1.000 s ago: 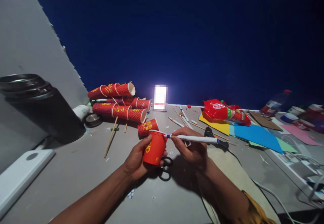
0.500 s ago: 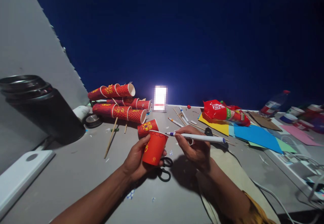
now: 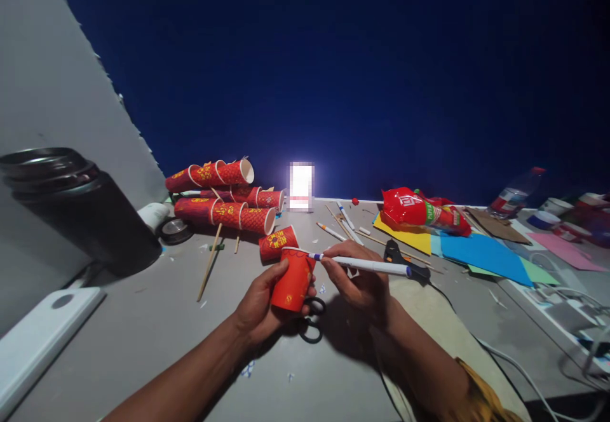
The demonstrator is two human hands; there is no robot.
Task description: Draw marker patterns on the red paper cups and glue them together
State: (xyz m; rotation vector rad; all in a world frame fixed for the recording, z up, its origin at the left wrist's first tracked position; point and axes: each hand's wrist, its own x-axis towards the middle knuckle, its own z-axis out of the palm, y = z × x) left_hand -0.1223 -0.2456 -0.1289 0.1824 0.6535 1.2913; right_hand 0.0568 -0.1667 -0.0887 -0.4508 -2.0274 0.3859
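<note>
My left hand [image 3: 267, 298] is wrapped round a red paper cup [image 3: 291, 285], which stands nearly upright above the table. A dark scalloped line runs just under the cup's pale rim. In my right hand [image 3: 358, 285] is a white marker [image 3: 369, 264] with a purple tip, pinched like a pen. Its tip meets the right side of the cup near the rim. Black-handled scissors [image 3: 311, 332] lie under the cup, their blades hidden by my left hand. Behind the cup, another red patterned paper cup [image 3: 276, 242] lies on its side.
Stacked red cups [image 3: 223, 213] lie at the back left, near a black thermos [image 3: 90, 212]. A glue gun [image 3: 405, 263] is right of my right hand. Farther right are a red plastic package [image 3: 414, 211], blue paper [image 3: 483, 257] and a power strip [image 3: 562, 314] with cables.
My left hand has turned the cup slightly, so its yellow marking has gone from the left side. My right hand and the marker have shifted a little left and down.
</note>
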